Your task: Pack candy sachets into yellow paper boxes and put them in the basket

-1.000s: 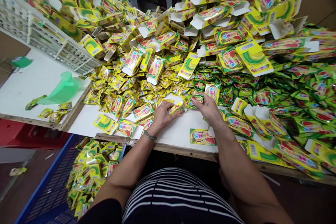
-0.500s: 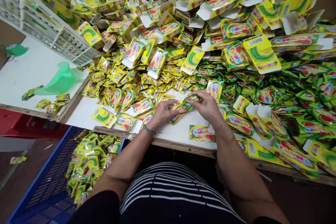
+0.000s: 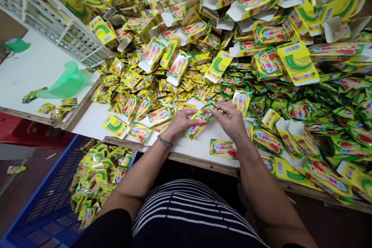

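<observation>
right of the blue crate (image 3: 49,203), i log a carton (image 3: 192,132) pinched between left hand (image 3: 179,123) thumb and fingers, seemingly to steady it against the right hand (image 3: 233,122), whose fingertips narrowly grip a green packet (image 3: 207,111) at its upper end.

The white desk (image 3: 197,150) has a wooden front edge (image 3: 203,164). Yellow sachets (image 3: 132,79) lie heaped on it, green sachets (image 3: 305,108) to their right, boxes (image 3: 223,148) near the edge. Left of a wooden strip (image 3: 83,103) lies a green scoop (image 3: 65,84).
</observation>
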`<action>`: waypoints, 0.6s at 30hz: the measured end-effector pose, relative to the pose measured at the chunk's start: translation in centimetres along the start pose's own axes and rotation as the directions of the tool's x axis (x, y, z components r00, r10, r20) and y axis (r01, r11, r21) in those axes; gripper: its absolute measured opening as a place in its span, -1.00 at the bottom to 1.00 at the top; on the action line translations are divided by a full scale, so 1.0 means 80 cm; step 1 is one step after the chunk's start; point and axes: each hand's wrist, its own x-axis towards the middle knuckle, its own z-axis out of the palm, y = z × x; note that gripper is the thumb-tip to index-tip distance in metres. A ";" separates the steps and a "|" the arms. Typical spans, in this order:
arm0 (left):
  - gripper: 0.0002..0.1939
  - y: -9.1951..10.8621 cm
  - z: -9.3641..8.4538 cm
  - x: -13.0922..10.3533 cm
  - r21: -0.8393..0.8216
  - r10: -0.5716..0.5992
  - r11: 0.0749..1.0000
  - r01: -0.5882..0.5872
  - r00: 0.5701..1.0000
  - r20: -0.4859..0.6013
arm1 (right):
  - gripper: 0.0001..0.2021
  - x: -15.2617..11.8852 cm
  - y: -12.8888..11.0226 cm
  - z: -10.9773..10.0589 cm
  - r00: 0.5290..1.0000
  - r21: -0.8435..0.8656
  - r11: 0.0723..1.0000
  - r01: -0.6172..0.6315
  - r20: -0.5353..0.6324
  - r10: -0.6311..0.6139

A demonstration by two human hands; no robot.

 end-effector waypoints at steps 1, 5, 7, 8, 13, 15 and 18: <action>-0.48 0.000 0.000 0.000 -0.005 0.007 1.000 -0.007 1.000 -0.009 | -0.76 0.000 -0.001 0.000 0.999 -0.047 0.998 0.047 -0.022 -0.048; -0.49 -0.001 0.003 0.000 -0.031 0.025 0.999 -0.027 0.997 -0.071 | -0.77 -0.001 -0.009 0.006 0.998 -0.098 0.994 0.051 -0.026 -0.054; -0.48 -0.003 0.004 -0.001 -0.039 0.016 0.999 -0.019 0.996 -0.092 | -0.77 -0.004 -0.012 0.008 0.998 -0.090 0.996 -0.015 -0.067 0.009; -0.49 -0.004 0.005 -0.001 -0.045 0.017 0.999 -0.021 0.995 -0.100 | -0.77 -0.005 -0.013 0.009 0.996 -0.084 0.995 -0.044 -0.083 0.037; -0.49 -0.005 0.007 -0.002 -0.091 0.033 0.995 -0.045 0.991 -0.130 | -0.79 -0.009 -0.012 0.017 0.981 0.079 0.985 -0.153 -0.107 0.161; -0.48 -0.003 0.007 -0.001 -0.102 0.015 0.994 -0.028 0.993 -0.118 | -0.78 -0.009 -0.014 0.020 0.963 0.183 0.966 -0.184 -0.163 0.214; -0.48 0.001 0.007 0.000 -0.116 0.000 0.993 -0.011 0.995 -0.100 | -0.77 -0.008 -0.018 0.019 0.946 0.190 0.969 -0.160 -0.250 0.206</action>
